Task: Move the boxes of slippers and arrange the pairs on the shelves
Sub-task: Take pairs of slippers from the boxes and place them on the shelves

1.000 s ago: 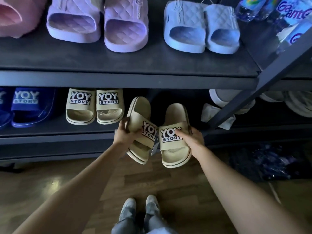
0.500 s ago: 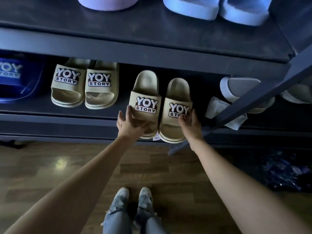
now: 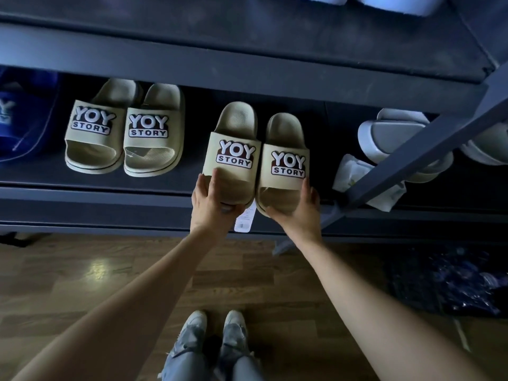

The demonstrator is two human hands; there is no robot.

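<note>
Two beige slippers marked "YOY STORY" lie side by side on the lower shelf (image 3: 90, 193), toes toward me. My left hand (image 3: 211, 204) grips the toe end of the left slipper (image 3: 233, 138), thumb on the strap's edge. My right hand (image 3: 299, 213) grips the toe end of the right slipper (image 3: 286, 144), fingers curled round its right side. A white price tag (image 3: 243, 220) hangs between the two hands over the shelf's front edge.
Another beige pair (image 3: 123, 127) sits to the left, a blue slipper (image 3: 24, 116) beyond it. Grey-white slippers (image 3: 395, 138) and crumpled paper (image 3: 354, 171) lie at the right behind a slanted metal brace (image 3: 428, 144). The upper shelf (image 3: 247, 39) overhangs. Dark plastic bags (image 3: 450, 281) lie on the wooden floor.
The pair went from being held tilted in front of the shelf to lying flat and aligned on the lower shelf. Both hands followed and stay at the toes. The view dropped lower.
</note>
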